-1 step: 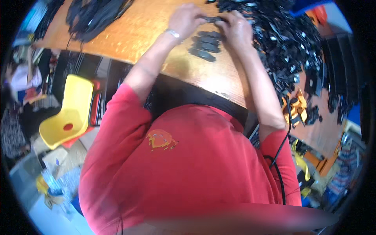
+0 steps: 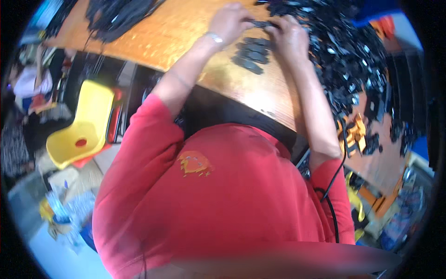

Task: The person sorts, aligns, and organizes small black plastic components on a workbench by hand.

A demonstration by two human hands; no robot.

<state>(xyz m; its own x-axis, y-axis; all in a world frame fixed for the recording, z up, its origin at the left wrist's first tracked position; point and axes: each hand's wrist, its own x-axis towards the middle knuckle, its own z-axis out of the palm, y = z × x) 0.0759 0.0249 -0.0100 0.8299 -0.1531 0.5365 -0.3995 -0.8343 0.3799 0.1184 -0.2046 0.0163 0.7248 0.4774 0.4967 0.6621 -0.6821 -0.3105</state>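
Both hands are at the far side of the wooden table, pinching a short, dark strip-like piece between them. My left hand, with a metal watch band at its wrist, has its fingertips closed on the left end. The right end is in the closed fingers of my right hand. Just nearer to me, several similar flat dark pieces lie side by side in a short row. Blur hides what kind of pieces they are. A large heap of black, shiny parts spreads beside my right hand.
A bundle of black strands or straps lies on the table's far left. Orange objects sit to the right of my right elbow, and a black cable hangs over my right sleeve. On the left stands a yellow chair.
The whole view has shifted slightly, so the hands and table appear a little further right. Both hands keep hold of the dark piece, and the row looks the same.
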